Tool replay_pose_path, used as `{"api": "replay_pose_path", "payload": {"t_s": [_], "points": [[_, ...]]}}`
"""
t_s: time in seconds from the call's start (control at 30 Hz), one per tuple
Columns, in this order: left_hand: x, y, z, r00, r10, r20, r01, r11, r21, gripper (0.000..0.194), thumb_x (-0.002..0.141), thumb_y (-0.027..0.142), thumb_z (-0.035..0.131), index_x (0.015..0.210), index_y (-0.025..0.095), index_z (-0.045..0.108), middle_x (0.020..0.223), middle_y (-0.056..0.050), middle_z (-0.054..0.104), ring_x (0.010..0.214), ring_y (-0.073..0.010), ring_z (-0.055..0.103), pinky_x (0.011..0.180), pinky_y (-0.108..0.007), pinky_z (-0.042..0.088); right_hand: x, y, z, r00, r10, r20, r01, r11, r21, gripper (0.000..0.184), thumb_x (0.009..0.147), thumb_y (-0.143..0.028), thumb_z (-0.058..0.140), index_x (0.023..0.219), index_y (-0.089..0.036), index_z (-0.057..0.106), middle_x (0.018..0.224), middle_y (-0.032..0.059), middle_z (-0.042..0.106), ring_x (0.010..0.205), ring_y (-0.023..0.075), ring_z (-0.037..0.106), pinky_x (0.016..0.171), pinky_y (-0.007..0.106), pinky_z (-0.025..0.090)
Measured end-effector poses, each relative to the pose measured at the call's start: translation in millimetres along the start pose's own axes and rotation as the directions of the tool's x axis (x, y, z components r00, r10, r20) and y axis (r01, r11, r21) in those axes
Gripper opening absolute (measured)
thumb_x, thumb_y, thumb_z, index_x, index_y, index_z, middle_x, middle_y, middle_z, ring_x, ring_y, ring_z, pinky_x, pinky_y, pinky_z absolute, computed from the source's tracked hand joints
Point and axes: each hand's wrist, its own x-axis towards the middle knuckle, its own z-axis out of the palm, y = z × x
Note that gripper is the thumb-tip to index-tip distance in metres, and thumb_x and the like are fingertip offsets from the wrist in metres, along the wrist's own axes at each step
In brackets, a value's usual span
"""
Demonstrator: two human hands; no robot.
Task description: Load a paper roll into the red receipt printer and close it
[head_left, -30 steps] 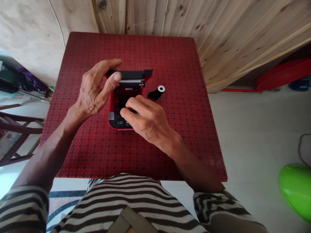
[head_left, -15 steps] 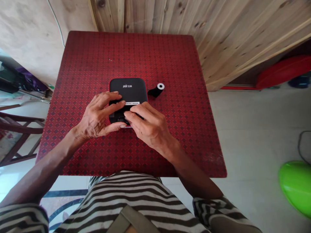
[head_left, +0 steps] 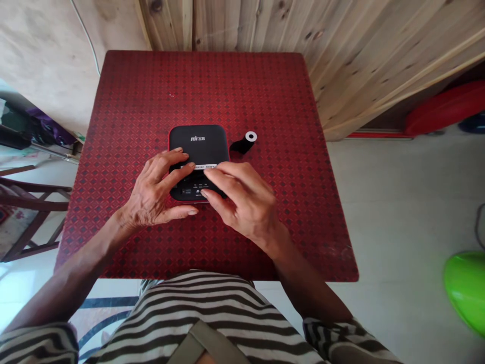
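Note:
A black, round-cornered device [head_left: 202, 148] with a red edge lies flat on the table under my hands. It has a pale logo, a white label strip [head_left: 204, 167] and a recessed panel [head_left: 189, 192] with small markings at its near end. My left hand [head_left: 151, 187] rests over its left side, fingers spread on the top, thumb stretched out just off the near edge. My right hand [head_left: 244, 199] is at the panel's right part; index finger and thumb tips stand apart there. Part of the panel is hidden beneath this hand.
A small black roll [head_left: 243, 145] with a white end and dark hole stands right of the device. Both are on a red patterned table [head_left: 212, 86] against a wood-plank wall [head_left: 235, 25]. A wooden chair [head_left: 34, 202] is at left, a green object [head_left: 468, 290] at right.
My right thumb and index finger have parted from a pinch, and the marked panel shows more. My left hand stays put, its thumb now just off the device's near edge.

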Motion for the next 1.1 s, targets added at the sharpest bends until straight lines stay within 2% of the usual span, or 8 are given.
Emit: {"api": "replay_pose_path", "payload": {"t_s": [0.07,0.13,0.2,0.3,0.4,0.53,0.93,1.1], "points": [[-6,8,-1.3,0.998,-0.039,-0.047,0.038,0.999,-0.015,0.076,0.096,0.076,0.063,0.156,0.029,0.055,0.152,-0.017,0.06,0.145,-0.0381,0.059,0.119,-0.059,0.053,-10,3,-6,0.989,0.094,-0.118,-0.09,0.995,0.041,0.028,0.103,-0.023,0.07,0.131,-0.023,0.069,0.118,0.0093,0.077,0.099,0.0207,0.074,0.087,0.036,0.062],[-15,15,-0.8,0.987,-0.091,-0.136,0.093,0.996,0.008,0.073,0.096,0.074,0.065,0.153,0.028,0.058,0.148,-0.016,0.061,0.139,-0.0364,0.063,0.116,-0.056,0.056,-24,7,-10,0.955,0.226,-0.194,-0.215,0.974,0.075,0.016,0.105,-0.022,0.066,0.119,-0.023,0.072,0.104,0.0062,0.077,0.085,0.0167,0.071,0.074,0.031,0.059],[-24,19,2.7,0.97,-0.108,-0.217,0.12,0.992,0.045,0.068,0.095,0.069,0.071,0.146,0.025,0.062,0.141,-0.016,0.064,0.133,-0.0347,0.066,0.112,-0.053,0.059,-43,12,-9,0.915,0.363,-0.174,-0.351,0.931,0.096,0.014,0.108,-0.022,0.059,0.104,-0.023,0.072,0.089,0.0022,0.073,0.07,0.0136,0.065,0.064,0.028,0.052],[-34,19,11.8,0.964,-0.073,-0.257,0.108,0.987,0.122,0.061,0.093,0.06,0.078,0.141,0.025,0.063,0.137,-0.015,0.067,0.126,-0.0319,0.069,0.105,-0.048,0.062,-69,19,-1,0.874,0.484,-0.03,-0.48,0.872,0.095,0.026,0.111,-0.027,0.054,0.09,-0.022,0.068,0.078,0.0001,0.068,0.065,0.0134,0.061,0.062,0.029,0.048],[-37,15,19.3,0.961,-0.067,-0.267,0.116,0.978,0.174,0.064,0.092,0.059,0.08,0.144,0.028,0.06,0.136,-0.014,0.068,0.124,-0.0314,0.07,0.102,-0.049,0.063,-82,24,12,0.87,0.49,0.053,-0.492,0.868,0.066,0.027,0.109,-0.028,0.056,0.083,-0.022,0.064,0.076,0.0005,0.067,0.066,0.0143,0.06,0.064,0.029,0.047],[-35,15,22.5,0.954,-0.061,-0.294,0.112,0.98,0.162,0.071,0.087,0.054,0.087,0.146,0.026,0.059,0.136,-0.015,0.069,0.123,-0.0318,0.071,0.101,-0.047,0.064,-83,29,24,0.884,0.46,0.077,-0.463,0.886,0.02,0.024,0.104,-0.023,0.058,0.08,-0.023,0.059,0.073,-0.0014,0.061,0.063,0.0135,0.054,0.063,0.028,0.043],[-33,20,23.2,0.945,-0.091,-0.314,0.146,0.977,0.158,0.068,0.087,0.054,0.087,0.142,0.024,0.061,0.135,-0.014,0.068,0.123,-0.0316,0.071,0.1,-0.049,0.065,-82,30,25,0.872,0.483,0.079,-0.483,0.875,-0.021,0.025,0.102,-0.021,0.058,0.077,-0.024,0.055,0.072,-0.0023,0.056,0.061,0.0135,0.05,0.063,0.028,0.04],[-35,21,22.7,0.934,-0.153,-0.322,0.201,0.972,0.121,0.066,0.084,0.056,0.09,0.138,0.03,0.062,0.144,-0.012,0.063,0.125,-0.0315,0.07,0.093,-0.048,0.068,-84,31,28,0.871,0.486,0.068,-0.485,0.874,-0.025,0.023,0.101,-0.02,0.059,0.079,-0.024,0.057,0.074,-0.0018,0.059,0.062,0.0143,0.052,0.063,0.029,0.041]]}}
